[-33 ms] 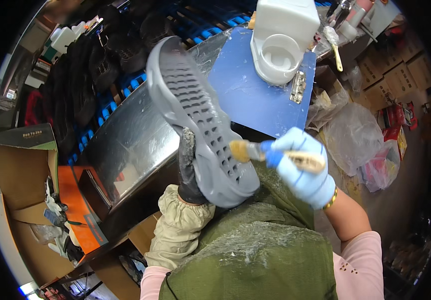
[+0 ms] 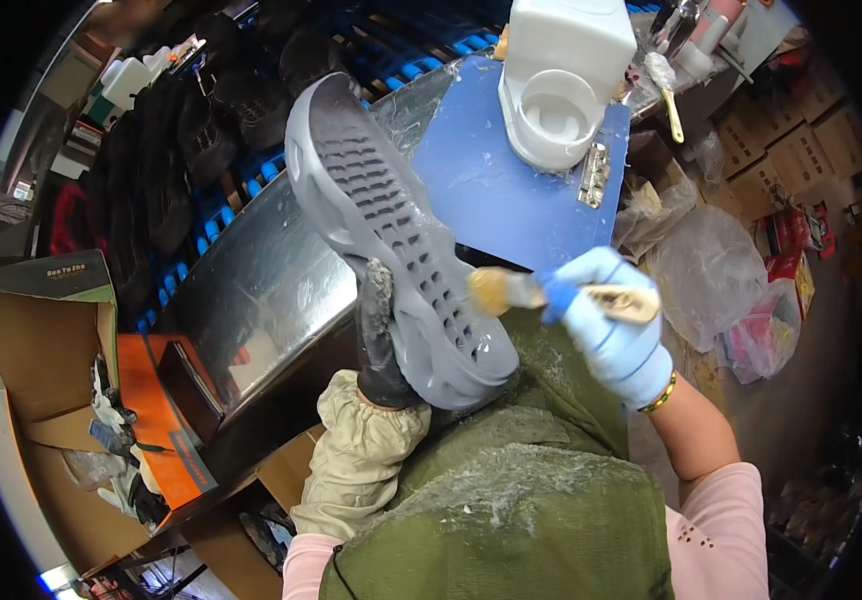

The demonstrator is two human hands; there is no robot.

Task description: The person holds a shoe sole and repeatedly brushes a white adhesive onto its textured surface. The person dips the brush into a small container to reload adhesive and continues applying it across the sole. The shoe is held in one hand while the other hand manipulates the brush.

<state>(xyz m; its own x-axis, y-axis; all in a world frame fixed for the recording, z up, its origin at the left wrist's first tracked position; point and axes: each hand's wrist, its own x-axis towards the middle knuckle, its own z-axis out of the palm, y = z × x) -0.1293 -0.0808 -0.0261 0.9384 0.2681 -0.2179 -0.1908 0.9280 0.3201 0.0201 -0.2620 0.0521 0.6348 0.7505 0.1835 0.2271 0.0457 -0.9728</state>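
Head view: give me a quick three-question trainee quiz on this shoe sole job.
1. True or false: the right hand wears a light blue glove.
2. What does the left hand, in a dark glue-crusted glove, hold up?
A. grey shoe sole
B. white tub
C. metal hinge
3. Fill in: the bristles of the brush are at the sole's ____ side.

Key: 1 true; 2 A; 3 tread.

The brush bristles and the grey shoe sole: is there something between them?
Nothing; in the head view the brush bristles touch the grey shoe sole directly.
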